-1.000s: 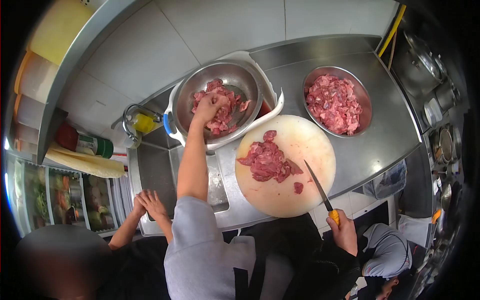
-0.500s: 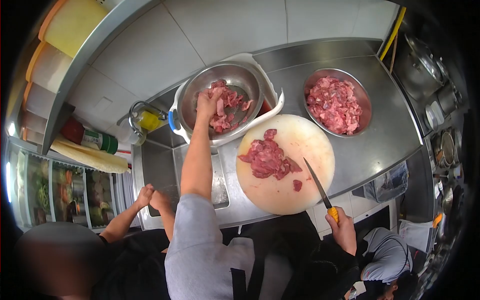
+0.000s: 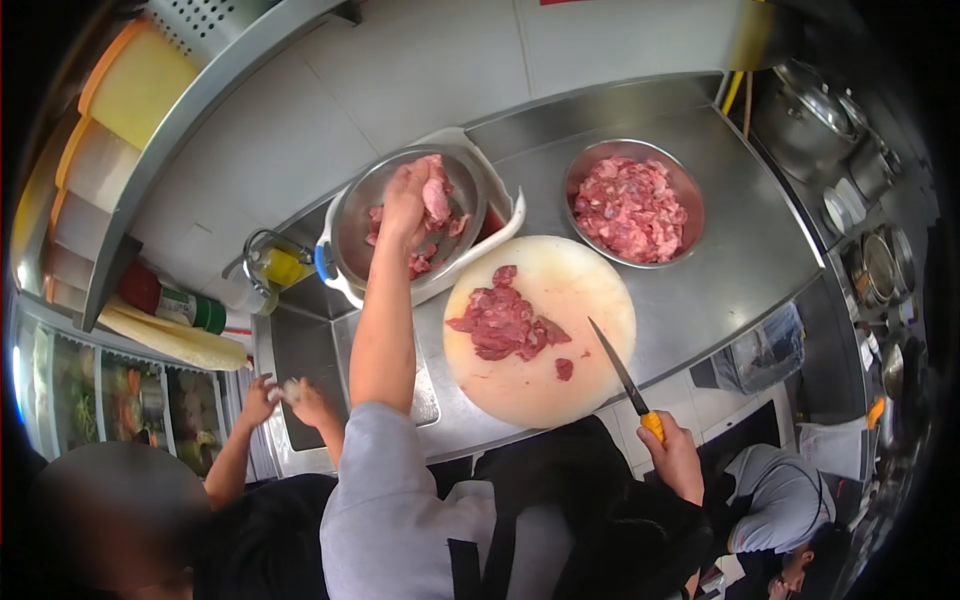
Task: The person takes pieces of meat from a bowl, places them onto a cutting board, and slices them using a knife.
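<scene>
My left hand (image 3: 404, 206) is closed on a piece of raw meat (image 3: 436, 198) over the left steel bowl (image 3: 352, 238), where more meat lies. My right hand (image 3: 678, 462) grips the yellow handle of a knife (image 3: 628, 385) near the counter's front edge. Its blade points up and left, over the right side of a round white cutting board (image 3: 590, 285). A heap of dark red meat (image 3: 505, 322) lies left of the blade, and a small separate piece of meat (image 3: 564, 369) sits close to it.
A second steel bowl (image 3: 696, 190) full of cut meat stands at the back right. White plastic tub (image 3: 512, 215) is around the left bowl. The sink (image 3: 310, 350) is at left, with another person's hands (image 3: 285, 395) over it. A second person (image 3: 785, 495) is at lower right.
My left hand has lifted meat up from the bowl's contents. The whole view has shifted, so board and bowls sit further left. My right hand still holds the knife.
</scene>
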Demonstrator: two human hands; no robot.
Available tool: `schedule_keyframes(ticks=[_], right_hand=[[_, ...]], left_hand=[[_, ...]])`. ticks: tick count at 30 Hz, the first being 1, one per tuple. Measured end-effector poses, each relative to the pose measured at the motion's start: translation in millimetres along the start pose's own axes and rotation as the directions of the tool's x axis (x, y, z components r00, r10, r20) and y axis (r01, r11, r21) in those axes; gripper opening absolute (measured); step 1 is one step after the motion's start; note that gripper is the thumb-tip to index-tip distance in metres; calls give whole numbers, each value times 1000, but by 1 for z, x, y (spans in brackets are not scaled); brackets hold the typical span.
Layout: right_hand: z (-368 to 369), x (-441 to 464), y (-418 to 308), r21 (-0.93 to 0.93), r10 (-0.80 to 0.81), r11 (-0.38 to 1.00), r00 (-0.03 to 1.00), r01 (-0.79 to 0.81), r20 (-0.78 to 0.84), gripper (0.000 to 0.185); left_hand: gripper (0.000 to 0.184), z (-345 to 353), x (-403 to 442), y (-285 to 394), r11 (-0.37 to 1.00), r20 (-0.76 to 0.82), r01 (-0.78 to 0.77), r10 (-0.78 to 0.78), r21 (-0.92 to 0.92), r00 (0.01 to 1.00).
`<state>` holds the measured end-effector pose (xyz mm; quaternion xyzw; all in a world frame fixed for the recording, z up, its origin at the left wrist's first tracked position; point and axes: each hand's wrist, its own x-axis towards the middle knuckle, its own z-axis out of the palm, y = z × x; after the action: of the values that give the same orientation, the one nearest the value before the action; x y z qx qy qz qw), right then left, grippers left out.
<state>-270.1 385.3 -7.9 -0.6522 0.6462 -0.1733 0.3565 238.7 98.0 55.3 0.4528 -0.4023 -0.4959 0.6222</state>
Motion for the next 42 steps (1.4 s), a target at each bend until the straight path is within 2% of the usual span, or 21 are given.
schedule_keyframes(ticks=[1, 3, 5, 7, 8, 9, 10, 12, 13, 15, 17, 19, 22, 26, 28, 32, 35, 37, 39, 40, 42], right_hand=[[-1, -2, 2, 2, -26, 1000, 1000, 26, -10, 37], [-3, -5, 4, 1, 0, 1000, 1000, 0, -28, 37], [-6, -6, 8, -5, 33, 999, 999, -33, -43, 37], [-7, -8, 17, 28, 65, 998, 998, -64, -16, 38], [-8, -10, 22, -9, 65, 998, 997, -65, -30, 39], [-10, -16, 25, -12, 88, 996, 996, -88, -23, 39], [-13, -17, 27, 2, 97, 995, 995, -97, -21, 39], [-19, -18, 30, 36, 86, 996, 995, -84, -42, 38], [-19, -21, 32, 33, 98, 995, 995, -96, -35, 38], [-22, -19, 33, 31, 117, 993, 992, -116, -53, 38], [-21, -18, 32, 35, 105, 994, 992, -103, -63, 39], [-17, -16, 29, 28, 67, 998, 995, -65, -78, 39], [-9, -12, 21, -45, 32, 998, 995, -36, -98, 39], [-8, -8, 18, 3, 54, 999, 996, -54, -75, 38], [-9, -10, 19, 41, 77, 996, 993, -74, -87, 39], [-5, -11, 23, 15, 75, 997, 991, -74, -108, 40], [-4, -12, 22, 38, 84, 996, 993, -81, -88, 40], [-2, -10, 19, 54, 114, 992, 992, -112, -46, 39], [-1, -11, 22, 51, 70, 996, 997, -67, -40, 38], [2, -12, 27, 77, 67, 995, 996, -62, -54, 37], [6, -14, 29, 109, 24, 994, 999, -19, -47, 35]], left_hand=[[30, 20, -8, -3, 1000, 13, 9, -9, -5, 1000], [31, 66, -29, -24, 978, 93, 55, -37, -199, 995], [31, 109, -59, -59, 975, 192, 99, -61, -197, 980], [32, 112, -76, -135, 943, 83, 195, -225, 269, 971], [30, 116, -90, -142, 789, 149, 143, -284, 598, 947], [31, 117, -105, -146, 539, 196, 29, -355, 842, 914], [31, 111, -109, -157, 541, 203, 29, -364, 840, 909], [45, 96, -116, -171, 435, 229, -174, -76, 884, 971], [45, 92, -121, -169, 439, 228, -167, -89, 883, 970], [56, 90, -122, -156, 300, 381, -383, 66, 874, 922], [64, 96, -124, -153, 295, 420, -398, -14, 869, 907], [66, 112, -131, -160, 364, 530, -538, 130, 761, 838], [71, 129, -121, -194, 457, 418, -386, 35, 801, 908], [75, 141, -126, -195, 494, 367, -332, 26, 804, 930], [74, 139, -144, -179, 308, 308, -290, -9, 906, 951], [74, 128, -135, -202, 324, 366, -334, -40, 885, 930], [68, 148, -127, -197, 334, 312, -302, 25, 893, 950], [54, 150, -112, -212, 284, 514, -532, 142, 798, 846], [33, 155, -97, -227, 395, 516, -480, 20, 783, 857], [22, 156, -98, -230, 242, 594, -623, 187, 744, 783], [13, 150, -87, -251, 288, 620, -670, 253, 684, 742]])
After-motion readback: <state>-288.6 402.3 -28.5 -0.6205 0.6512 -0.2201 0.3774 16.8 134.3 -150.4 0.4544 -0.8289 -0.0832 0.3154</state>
